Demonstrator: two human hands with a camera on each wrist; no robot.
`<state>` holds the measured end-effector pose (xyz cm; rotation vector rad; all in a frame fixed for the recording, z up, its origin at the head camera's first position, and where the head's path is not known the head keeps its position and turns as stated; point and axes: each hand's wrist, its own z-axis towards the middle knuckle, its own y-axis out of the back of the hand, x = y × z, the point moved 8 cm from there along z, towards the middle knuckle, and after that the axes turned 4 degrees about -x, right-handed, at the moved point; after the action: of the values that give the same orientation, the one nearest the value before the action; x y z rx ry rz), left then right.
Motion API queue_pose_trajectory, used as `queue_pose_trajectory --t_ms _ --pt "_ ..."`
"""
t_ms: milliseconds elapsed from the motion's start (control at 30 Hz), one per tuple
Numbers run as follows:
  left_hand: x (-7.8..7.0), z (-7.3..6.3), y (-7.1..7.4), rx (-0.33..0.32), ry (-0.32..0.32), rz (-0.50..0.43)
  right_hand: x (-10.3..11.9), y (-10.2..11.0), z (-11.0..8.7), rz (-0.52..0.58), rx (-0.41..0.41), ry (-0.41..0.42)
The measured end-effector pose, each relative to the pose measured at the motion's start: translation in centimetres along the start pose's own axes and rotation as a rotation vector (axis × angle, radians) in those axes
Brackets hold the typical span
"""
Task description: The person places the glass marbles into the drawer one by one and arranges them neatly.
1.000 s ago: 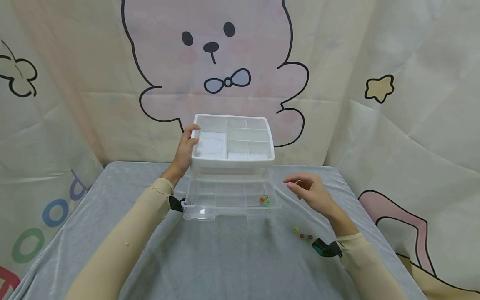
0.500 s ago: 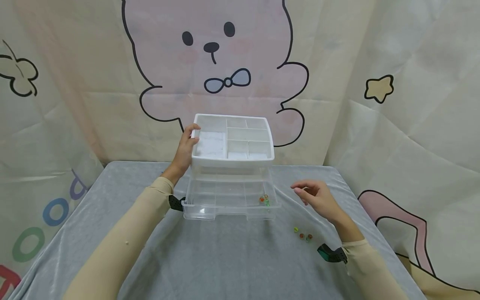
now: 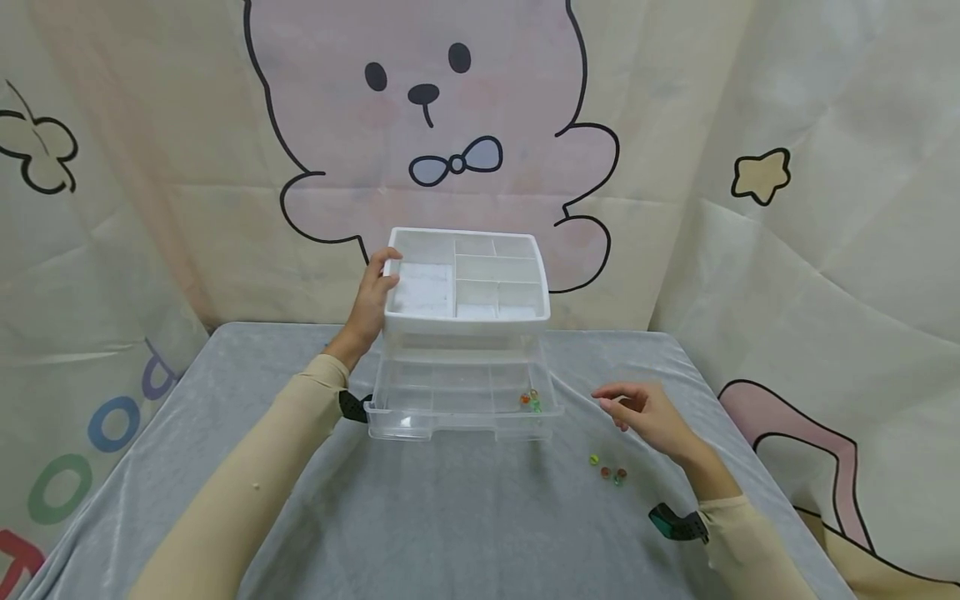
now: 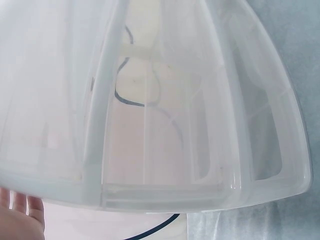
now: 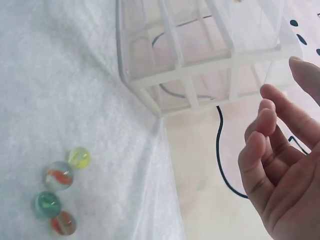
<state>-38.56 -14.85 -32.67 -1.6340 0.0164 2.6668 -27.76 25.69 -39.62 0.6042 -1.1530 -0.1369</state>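
A white plastic drawer organizer (image 3: 467,320) with a divided top tray stands at the table's middle. Its clear lower drawer (image 3: 450,425) is pulled out and has several glass marbles (image 3: 530,400) at its right end. My left hand (image 3: 366,307) grips the upper left side of the organizer, fingers over the rim. To the right of the drawer, my right hand (image 3: 651,417) hovers over the cloth with loosely bent fingers and nothing in them. Several loose marbles (image 5: 59,175) lie together on the cloth, below that hand in the head view: yellow, green and orange-swirled.
A grey-blue cloth (image 3: 465,525) covers the table, whose far edge meets a printed curtain (image 3: 675,250) with a bear drawing. Curtains also hang at both sides. The organizer's top tray (image 3: 423,287) has several compartments.
My right hand has drawn back from the drawer, to the right and nearer to me. The left hand, the organizer and the marbles stay where they were.
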Motion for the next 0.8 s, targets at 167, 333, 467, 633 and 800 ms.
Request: queue_pose_trajectory --t_ms 167,333,467,633,800 --pt "0.1 -0.1 0.0 0.008 0.017 0.0 -2.0 -0.4 -0.9 -0.03 0.057 -0.047" --pt "0.0 0.0 0.0 0.004 0.013 -0.008 -3.9 -0.8 -1.7 -0.034 0.1 -0.099" --pt "-0.2 -0.1 -0.1 -0.002 0.005 -0.018 -5.1 -1.3 -2.2 -0.021 0.15 -0.124" --pt "-0.2 -0.1 -0.1 0.006 0.013 -0.006 -6.4 -1.8 -2.5 -0.011 0.204 -0.102" --pt "-0.2 -0.1 -0.1 0.011 0.011 0.007 -7.2 -2.6 -2.6 0.042 0.277 -0.051"
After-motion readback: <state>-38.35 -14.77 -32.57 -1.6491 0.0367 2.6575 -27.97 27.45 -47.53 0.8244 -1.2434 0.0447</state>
